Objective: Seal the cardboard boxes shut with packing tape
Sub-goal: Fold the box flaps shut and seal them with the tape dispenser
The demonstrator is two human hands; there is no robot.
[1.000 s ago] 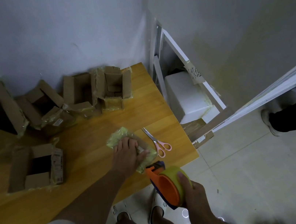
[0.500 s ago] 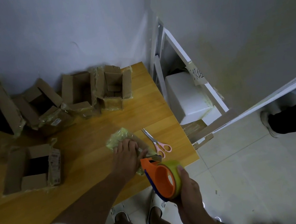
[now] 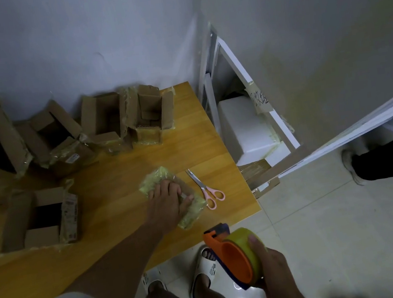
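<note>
Cardboard boxes: your left hand [image 3: 166,199] lies flat, fingers spread, pressing down a small tape-covered box [image 3: 172,198] near the wooden table [image 3: 117,237]'s right edge, just beside pink-handled scissors [image 3: 206,189]. Your right hand [image 3: 272,267] grips the orange tape dispenser [image 3: 234,255] off the table, over the floor. Four open boxes [image 3: 109,121] sit along the wall and another open box [image 3: 40,218] is nearer you; their insides are too dark to see anything. The far-left one is cut off by the frame.
</note>
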